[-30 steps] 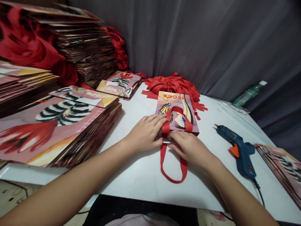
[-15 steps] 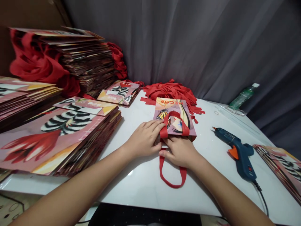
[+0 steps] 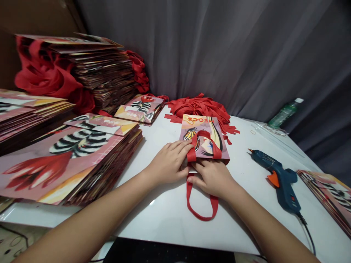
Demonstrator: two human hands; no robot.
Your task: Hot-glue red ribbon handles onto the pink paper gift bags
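The small printed bag lay on the white worktop in front of the person, its open edge toward the body and its "MECCA" lettering upside down to the wearer. A butterfly and an eye showed on its upper face. One red handle was looped over that face; a second red loop stretched from the open edge toward the person.

The left hand lay at the bag's left near corner, its fingertips touching the upper handle. The right hand was at the open edge, its fingers partly hidden under the upper face and its thumb by the lower loop. The hands were close to each other; one cannot tell whether either was gripping.

A heap of red ribbon lay just beyond the bag. To the right rested a blue glue gun with an orange trigger, and past it a short stack of printed bags. A green bottle leaned near the grey curtain. Larger stacks rose on the left.
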